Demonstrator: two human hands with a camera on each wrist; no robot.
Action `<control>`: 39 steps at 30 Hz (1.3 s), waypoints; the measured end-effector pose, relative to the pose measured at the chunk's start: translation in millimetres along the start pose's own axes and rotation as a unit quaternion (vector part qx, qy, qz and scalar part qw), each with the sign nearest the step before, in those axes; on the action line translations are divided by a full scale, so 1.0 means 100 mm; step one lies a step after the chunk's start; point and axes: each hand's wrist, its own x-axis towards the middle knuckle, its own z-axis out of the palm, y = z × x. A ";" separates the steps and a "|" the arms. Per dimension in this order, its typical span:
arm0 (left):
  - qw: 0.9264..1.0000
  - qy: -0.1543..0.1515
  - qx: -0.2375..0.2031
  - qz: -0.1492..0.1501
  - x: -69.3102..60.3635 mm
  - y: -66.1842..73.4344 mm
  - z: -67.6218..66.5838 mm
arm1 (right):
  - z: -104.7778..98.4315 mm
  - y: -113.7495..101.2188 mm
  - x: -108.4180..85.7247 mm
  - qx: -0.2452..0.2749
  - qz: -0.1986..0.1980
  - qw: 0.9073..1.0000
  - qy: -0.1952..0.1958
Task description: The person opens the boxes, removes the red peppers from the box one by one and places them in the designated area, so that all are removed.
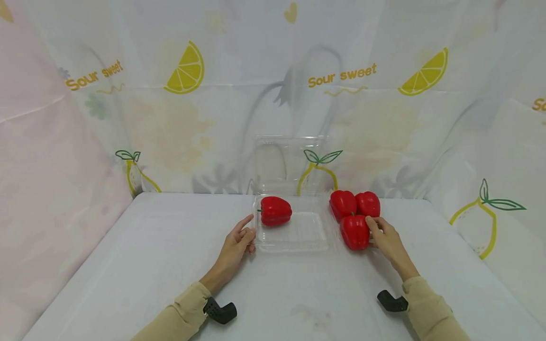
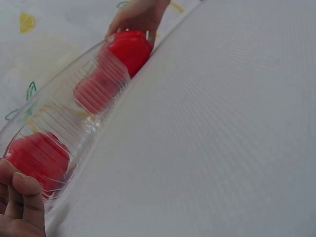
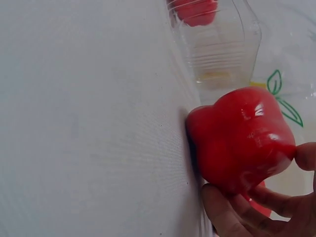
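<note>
A clear plastic clamshell box (image 1: pixel 298 237) stands on the table with its lid (image 1: pixel 277 161) raised behind it. Inside, at the left end, lies one red bell pepper (image 1: pixel 275 211). My left hand (image 1: pixel 233 248) holds the box's left rim with thumb and fingers, seen also in the left wrist view as fingertips at the wall. To the right of the box my right hand (image 1: pixel 390 241) grips the nearest red bell pepper (image 3: pixel 242 140), thumb on one side and fingers round the other. That pepper appears to rest on the table. Behind it sit two more red bell peppers (image 1: pixel 343 205).
The table has a white cover (image 1: pixel 273 293). A pale cloth backdrop (image 1: pixel 239 118) with lemon prints rises behind it and along both sides. A black wrist device (image 1: pixel 220 310) sits on the left forearm, another (image 1: pixel 392 301) on the right.
</note>
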 end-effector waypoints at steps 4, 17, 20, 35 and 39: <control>1.000 0.002 -0.004 0.000 0.00 -0.01 0.00 | 0.01 0.01 0.02 -0.001 0.001 1.000 -0.001; 1.000 -0.003 -0.002 0.002 0.00 0.00 0.00 | 0.03 0.02 0.04 0.002 -0.003 1.000 -0.007; 1.000 0.000 -0.003 0.002 0.00 0.00 0.00 | 0.03 0.02 0.05 -0.004 -0.006 1.000 -0.006; 1.000 0.004 -0.006 -0.007 0.00 0.00 0.00 | 0.03 0.02 0.06 -0.007 -0.001 1.000 -0.005; 1.000 0.003 -0.007 -0.005 0.00 0.00 0.00 | 0.01 0.02 0.07 -0.010 -0.011 1.000 0.000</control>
